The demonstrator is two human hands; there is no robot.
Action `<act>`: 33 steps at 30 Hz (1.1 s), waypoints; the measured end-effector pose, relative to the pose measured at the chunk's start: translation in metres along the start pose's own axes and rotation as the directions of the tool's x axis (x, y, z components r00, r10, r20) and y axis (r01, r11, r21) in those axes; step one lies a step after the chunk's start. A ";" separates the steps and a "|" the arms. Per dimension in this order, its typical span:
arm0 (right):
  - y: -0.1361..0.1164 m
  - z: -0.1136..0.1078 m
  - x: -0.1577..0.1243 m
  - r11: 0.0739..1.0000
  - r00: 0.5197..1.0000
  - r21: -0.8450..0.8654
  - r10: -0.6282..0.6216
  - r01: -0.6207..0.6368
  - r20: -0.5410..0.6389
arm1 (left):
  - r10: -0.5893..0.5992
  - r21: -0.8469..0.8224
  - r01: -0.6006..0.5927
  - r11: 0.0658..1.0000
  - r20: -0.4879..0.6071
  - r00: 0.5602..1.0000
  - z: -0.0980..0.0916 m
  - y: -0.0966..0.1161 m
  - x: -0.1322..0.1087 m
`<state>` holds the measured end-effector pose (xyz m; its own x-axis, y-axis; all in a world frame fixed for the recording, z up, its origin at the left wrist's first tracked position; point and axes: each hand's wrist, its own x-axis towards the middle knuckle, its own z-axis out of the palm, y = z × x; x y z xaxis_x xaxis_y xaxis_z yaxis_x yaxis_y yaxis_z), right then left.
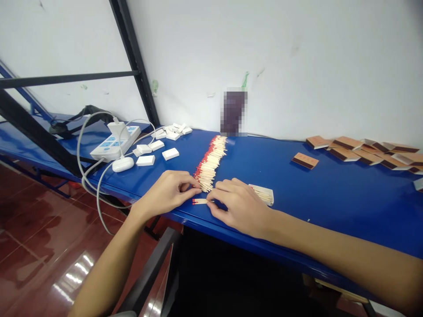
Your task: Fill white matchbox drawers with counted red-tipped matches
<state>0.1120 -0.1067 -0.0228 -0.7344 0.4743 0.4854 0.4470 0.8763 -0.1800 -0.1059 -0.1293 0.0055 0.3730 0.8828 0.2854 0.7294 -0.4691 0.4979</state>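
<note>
A long row of red-headed matches (209,165) lies on the blue table (264,158). At its near left end is my left hand (172,189), thumb and index finger close together; whether anything is between them is too small to tell. Just below the row, my right hand (241,204) pinches a few loose matches (200,201), their red heads pointing left. Beside the right hand's knuckles sits an open white tray (269,193) with matches inside, partly hidden by that hand.
White inner boxes (170,154) lie at the back left, near a power strip (115,143) with white cables. Orange-brown matchbox sleeves (343,153) are piled at the back right; a single one (305,160) lies apart. A black metal frame stands left.
</note>
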 end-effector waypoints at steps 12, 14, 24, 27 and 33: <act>-0.001 -0.002 0.001 1.000 1.000 0.019 0.022 -0.022 0.014 | 0.008 0.040 -0.009 0.999 0.031 0.999 0.003 -0.003 0.006; -0.001 -0.003 0.001 0.999 1.000 0.022 0.023 -0.024 0.021 | -0.003 0.026 0.002 1.000 0.050 0.999 0.001 -0.003 0.007; -0.001 -0.003 0.001 0.999 1.000 0.022 0.028 -0.028 0.011 | -0.051 -0.011 0.053 0.999 0.134 0.990 -0.004 -0.004 0.011; -0.001 -0.002 0.001 0.999 1.000 0.031 0.031 -0.031 0.000 | -0.035 -0.001 0.036 0.999 0.150 0.988 -0.009 -0.003 0.009; 0.000 -0.003 0.001 0.997 1.000 0.074 0.013 -0.014 0.017 | 0.003 0.030 -0.008 1.000 0.169 0.986 -0.018 0.001 0.000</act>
<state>0.1128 -0.1071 -0.0201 -0.7374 0.4870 0.4681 0.4182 0.8733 -0.2499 -0.1151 -0.1302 0.0208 0.4664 0.8727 0.1446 0.7434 -0.4752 0.4707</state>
